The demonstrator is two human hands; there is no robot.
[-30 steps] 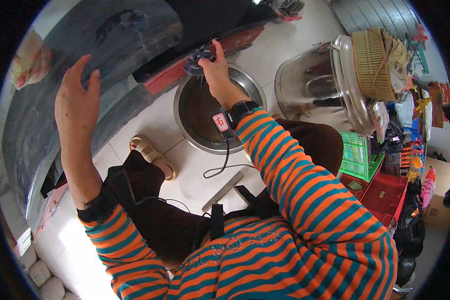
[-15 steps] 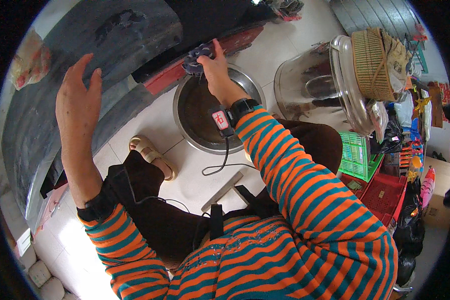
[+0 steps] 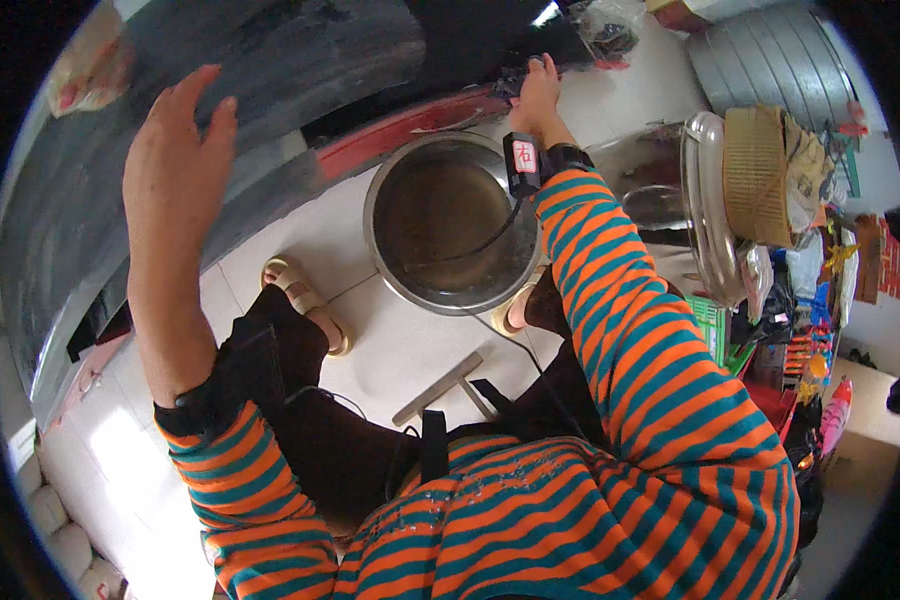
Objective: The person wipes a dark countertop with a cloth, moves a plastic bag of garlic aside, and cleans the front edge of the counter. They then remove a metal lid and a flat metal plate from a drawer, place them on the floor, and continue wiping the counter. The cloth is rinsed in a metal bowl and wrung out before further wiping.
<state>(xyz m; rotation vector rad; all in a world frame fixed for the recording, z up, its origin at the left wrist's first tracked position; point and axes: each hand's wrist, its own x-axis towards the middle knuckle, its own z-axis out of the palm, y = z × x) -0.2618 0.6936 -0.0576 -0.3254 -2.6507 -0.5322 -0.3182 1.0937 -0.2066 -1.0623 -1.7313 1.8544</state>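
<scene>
My right hand [image 3: 541, 92] is closed on a dark, bunched cloth [image 3: 510, 79]. It presses the cloth near the red edge [image 3: 410, 122] of a long dark panel [image 3: 370, 65], beyond the basin. The fingers partly hide the cloth. My left hand [image 3: 177, 150] hovers over or near the panel's grey, streaked left part, fingers apart and nothing in it. Whether it touches the surface I cannot tell. Between my feet and the panel, a round metal basin [image 3: 381, 255] holds brownish water.
A big clear container [image 3: 708, 200] lies to the right, with a woven basket [image 3: 755, 175] against it. Green [image 3: 712, 325] and red crates stand nearer me. A T-shaped bar [image 3: 438, 388] is on the tiles by my legs. A cable hangs from my right wrist device [image 3: 521, 165].
My right hand has moved the cloth rightward and farther away along the red edge, leaving the space over the basin. My left hand has risen slightly, still open. The whole view has shifted a little.
</scene>
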